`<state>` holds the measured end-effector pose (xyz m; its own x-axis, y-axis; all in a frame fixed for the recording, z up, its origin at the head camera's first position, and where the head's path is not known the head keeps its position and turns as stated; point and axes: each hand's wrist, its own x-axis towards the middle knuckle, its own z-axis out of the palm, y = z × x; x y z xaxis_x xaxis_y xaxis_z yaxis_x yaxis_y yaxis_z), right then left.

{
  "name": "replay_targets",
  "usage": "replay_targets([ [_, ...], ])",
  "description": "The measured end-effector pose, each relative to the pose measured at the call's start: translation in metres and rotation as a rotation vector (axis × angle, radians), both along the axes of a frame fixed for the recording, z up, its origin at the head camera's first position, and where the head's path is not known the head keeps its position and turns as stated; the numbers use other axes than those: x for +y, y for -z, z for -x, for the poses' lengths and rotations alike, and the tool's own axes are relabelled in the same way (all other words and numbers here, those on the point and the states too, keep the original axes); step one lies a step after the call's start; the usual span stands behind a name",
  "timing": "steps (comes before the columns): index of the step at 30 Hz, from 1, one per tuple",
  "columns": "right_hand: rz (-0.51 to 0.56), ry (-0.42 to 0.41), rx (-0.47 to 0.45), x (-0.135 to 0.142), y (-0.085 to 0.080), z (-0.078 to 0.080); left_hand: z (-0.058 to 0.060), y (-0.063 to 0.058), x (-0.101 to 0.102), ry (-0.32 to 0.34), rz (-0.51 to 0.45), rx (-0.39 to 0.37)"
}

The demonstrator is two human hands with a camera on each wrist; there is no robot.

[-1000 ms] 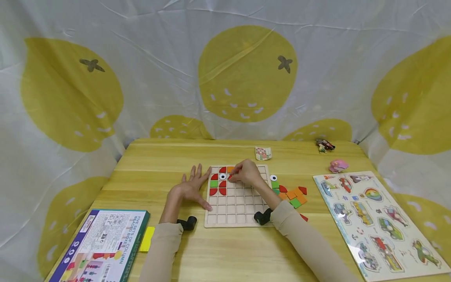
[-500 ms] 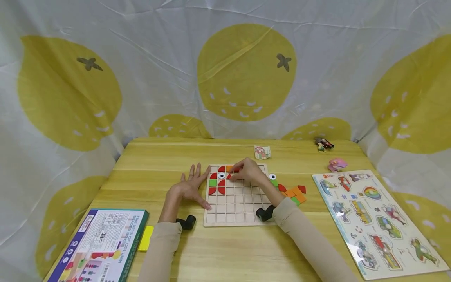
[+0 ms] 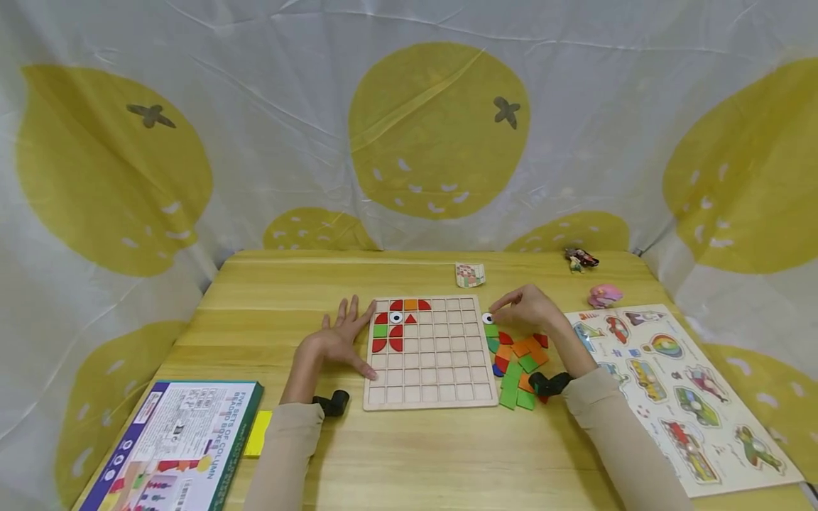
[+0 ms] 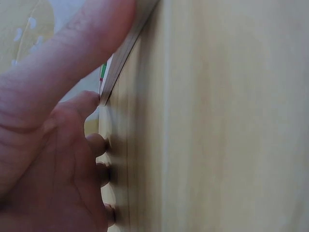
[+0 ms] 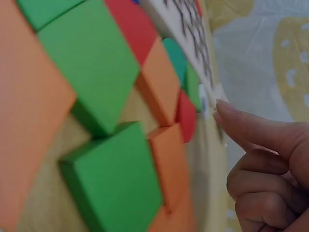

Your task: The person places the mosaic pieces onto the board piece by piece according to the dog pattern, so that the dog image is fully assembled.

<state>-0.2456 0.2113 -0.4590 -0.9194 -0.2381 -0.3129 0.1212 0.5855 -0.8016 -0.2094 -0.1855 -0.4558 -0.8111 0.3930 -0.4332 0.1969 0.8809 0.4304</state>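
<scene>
My left hand (image 3: 335,344) is spread at the left edge of a wooden grid board (image 3: 441,376), with thumb and index fingertip right at its rim. At the board's upper left sit red quarter-round tiles (image 3: 379,345), a green tile (image 3: 380,331), an orange tile (image 3: 410,304), a red triangle tile (image 3: 410,319) and a white eye tile. Just right of the board, my right hand (image 3: 530,306) has its thumb and index fingertips right at another white eye tile (image 3: 488,319). Its other fingers are curled in the right wrist view; I cannot tell whether it pinches the tile.
Loose green (image 3: 510,387), orange and red tiles lie right of the board. A picture puzzle board (image 3: 658,433) is at the right, a boxed set (image 3: 185,433) at the left. A small pattern card (image 3: 470,275) and a pink toy (image 3: 604,295) lie farther back.
My right hand has let go of the red triangle tile, now lying in the grid, and has moved right to the loose eye tile. My left hand stays at the board's edge.
</scene>
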Motion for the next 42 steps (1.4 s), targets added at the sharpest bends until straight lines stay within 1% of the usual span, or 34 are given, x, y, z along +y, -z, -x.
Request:
replay_targets([
  [4, 0.02, 0.001, -0.01, 0.0, 0.011, 0.006, 0.001, -0.001, -0.002, 0.007, -0.001, 0.0],
  [8, 0.015, 0.116, -0.04, 0.0, 0.016, 0.012, 0.0, -0.001, -0.002, 0.01, -0.009, -0.003],
  [10, 0.025, 0.153, -0.059, 0.002, 0.016, 0.015, -0.001, 0.0, -0.003, 0.009, -0.009, -0.006],
  [11, 0.026, 0.151, -0.063, 0.003, 0.016, 0.015, -0.001, 0.001, -0.003, 0.007, -0.01, -0.008],
  [15, 0.035, 0.032, -0.04, 0.005, 0.013, 0.017, -0.001, 0.001, -0.005, -0.001, -0.009, -0.011],
  [16, 0.032, 0.001, -0.023, 0.005, 0.013, 0.018, -0.001, 0.001, -0.005, -0.004, -0.01, -0.012],
  [18, 0.015, -0.034, 0.019, 0.004, 0.014, 0.019, -0.001, 0.001, -0.006, -0.01, -0.013, -0.013],
  [23, -0.099, 0.001, 0.096, 0.002, 0.014, 0.02, -0.004, 0.001, -0.008, -0.021, -0.012, -0.014],
  [25, -0.119, 0.023, 0.115, -0.002, 0.011, 0.018, -0.005, 0.0, -0.008, -0.02, -0.012, -0.01],
  [28, -0.086, 0.033, 0.131, -0.018, 0.003, 0.014, -0.006, -0.001, -0.008, -0.018, -0.013, -0.005],
  [30, -0.027, 0.035, 0.121, -0.039, -0.003, 0.01, -0.007, -0.001, -0.007, -0.018, -0.009, -0.002],
  [33, 0.019, 0.012, 0.105, -0.076, -0.006, 0.003, -0.008, -0.001, -0.005, -0.011, -0.002, 0.007],
  [35, 0.018, -0.002, 0.1, -0.097, -0.004, -0.002, -0.008, -0.001, -0.002, -0.005, -0.003, 0.013],
  [37, -0.009, -0.003, 0.112, -0.112, -0.001, -0.005, -0.009, -0.001, 0.0, 0.003, -0.005, 0.02],
  [39, -0.037, 0.015, 0.122, -0.12, 0.002, -0.008, -0.009, 0.0, 0.004, 0.007, -0.013, 0.018],
  [42, -0.064, 0.044, 0.13, -0.121, 0.004, -0.009, -0.008, 0.0, 0.007, 0.009, -0.018, 0.011],
])
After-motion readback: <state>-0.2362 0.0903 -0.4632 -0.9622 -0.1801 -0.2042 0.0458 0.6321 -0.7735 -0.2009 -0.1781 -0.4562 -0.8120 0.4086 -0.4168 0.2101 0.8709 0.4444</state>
